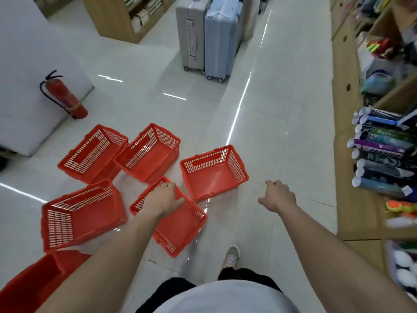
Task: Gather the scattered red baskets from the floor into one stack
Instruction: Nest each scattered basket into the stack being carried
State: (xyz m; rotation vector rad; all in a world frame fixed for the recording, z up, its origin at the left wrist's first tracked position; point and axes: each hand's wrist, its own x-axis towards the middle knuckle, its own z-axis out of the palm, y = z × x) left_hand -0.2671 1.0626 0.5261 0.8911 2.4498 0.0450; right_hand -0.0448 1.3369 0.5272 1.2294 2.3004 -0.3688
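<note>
Several red plastic baskets lie open side up on the white tiled floor. Two stand at the back, one on the left [77, 158] and one in the middle [149, 154]. A third basket [237, 167] sits to the right and a fourth [59, 227] at the near left. My left hand [163, 197] grips the far rim of the small middle basket [180, 224]. A further red basket [29, 285] shows partly at the bottom left corner. My right hand [278, 196] hangs over bare floor to the right of the baskets, fingers curled, holding nothing.
A red fire extinguisher [64, 96] stands against a white pillar [29, 64] at the left. Two suitcases [204, 37] stand further up the aisle. Shelves of goods [381, 150] on cardboard boxes [352, 188] line the right side. My shoe [231, 256] is just behind the baskets.
</note>
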